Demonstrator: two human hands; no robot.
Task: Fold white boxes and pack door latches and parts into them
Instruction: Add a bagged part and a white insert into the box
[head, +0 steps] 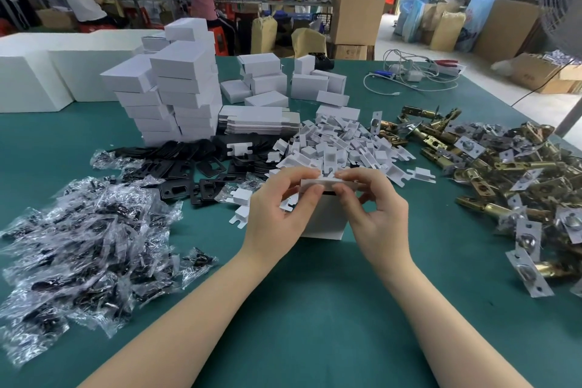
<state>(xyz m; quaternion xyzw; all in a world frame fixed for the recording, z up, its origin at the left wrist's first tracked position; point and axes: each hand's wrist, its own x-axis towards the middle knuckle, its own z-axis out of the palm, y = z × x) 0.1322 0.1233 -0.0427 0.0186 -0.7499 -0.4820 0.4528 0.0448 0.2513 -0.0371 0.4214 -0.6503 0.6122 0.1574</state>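
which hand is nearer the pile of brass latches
Right. The right hand grips the white box just beside the brass latches; the left hand holds the box's far side, farther from them.

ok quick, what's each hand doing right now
Left hand: fingers pinch the top flap of the white box.
Right hand: fingers pinch the same flap from the other side.

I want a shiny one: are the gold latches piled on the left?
No, the brass door latches are heaped on the right; bagged parts lie left.
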